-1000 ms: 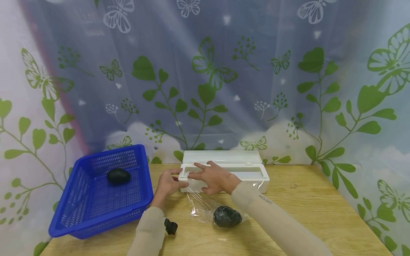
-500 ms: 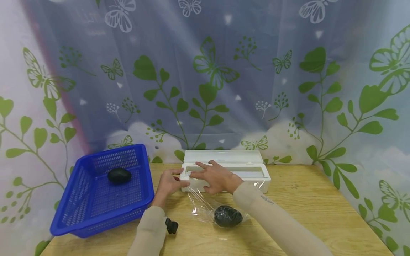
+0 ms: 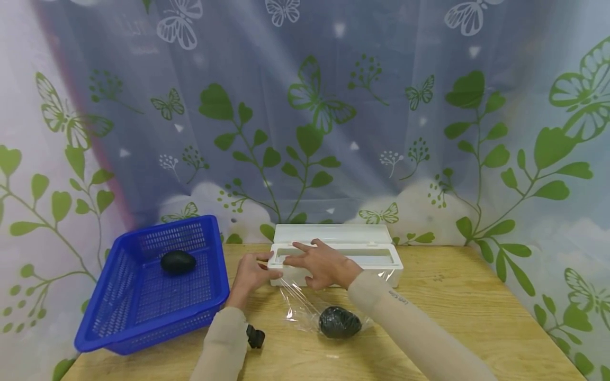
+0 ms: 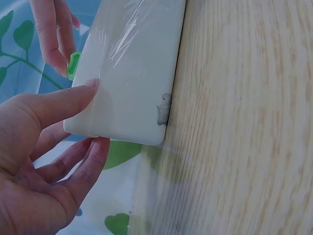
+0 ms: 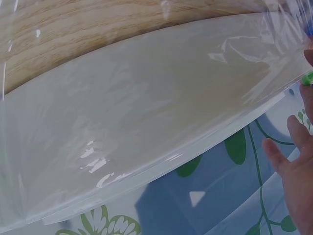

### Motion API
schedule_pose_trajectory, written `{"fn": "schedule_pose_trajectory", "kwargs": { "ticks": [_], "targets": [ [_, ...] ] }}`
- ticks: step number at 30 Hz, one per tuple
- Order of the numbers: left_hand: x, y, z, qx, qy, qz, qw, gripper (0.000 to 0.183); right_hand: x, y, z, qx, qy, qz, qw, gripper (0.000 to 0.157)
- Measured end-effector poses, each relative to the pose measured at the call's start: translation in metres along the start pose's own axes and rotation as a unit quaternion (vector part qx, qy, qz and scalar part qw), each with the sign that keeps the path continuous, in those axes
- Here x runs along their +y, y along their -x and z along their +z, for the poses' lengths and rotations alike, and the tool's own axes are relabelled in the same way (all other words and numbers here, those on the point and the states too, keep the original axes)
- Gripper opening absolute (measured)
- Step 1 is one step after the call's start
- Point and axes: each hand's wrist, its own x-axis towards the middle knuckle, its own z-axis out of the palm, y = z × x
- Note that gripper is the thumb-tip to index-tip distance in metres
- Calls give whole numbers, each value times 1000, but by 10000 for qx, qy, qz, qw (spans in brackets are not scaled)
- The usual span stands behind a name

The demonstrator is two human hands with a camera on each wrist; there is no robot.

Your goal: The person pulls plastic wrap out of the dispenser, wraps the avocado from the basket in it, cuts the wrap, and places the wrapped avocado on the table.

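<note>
A white cling film dispenser [image 3: 348,276] stands with its lid [image 3: 333,233] raised. My left hand [image 3: 250,275] grips its left end, thumb [image 4: 73,103] on the front face and fingers at the end and rear. My right hand [image 3: 324,264] reaches over the box with fingers spread, a fingertip touching the small green slider [image 4: 73,66] on the top edge near the left end. Clear film [image 3: 297,304] runs from the dispenser over the front face and down to an avocado [image 3: 339,322] wrapped in it, lying on the table between my forearms.
A blue plastic basket [image 3: 152,328] stands on the left with another dark avocado [image 3: 178,262] inside. A small black object [image 3: 256,336] is beside my left sleeve. The wooden table [image 3: 443,307] ends at a patterned curtain [image 3: 371,174] behind the dispenser.
The view has shifted very slightly. Both hands, the dispenser and the wrapped avocado hold the same positions relative to each other.
</note>
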Motion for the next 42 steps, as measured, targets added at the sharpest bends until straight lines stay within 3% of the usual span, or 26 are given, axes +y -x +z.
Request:
{"fn": "schedule_pose_trajectory", "kwargs": {
  "ticks": [21,42],
  "targets": [
    [-2,-1,4,68,-26,130,9999,58,1,3,-1,-153,-112,122,9997,69],
    [-4,-1,0,87,-70,247,9996,60,12,22,4,192,-383,32,9991,68]
  ]
}}
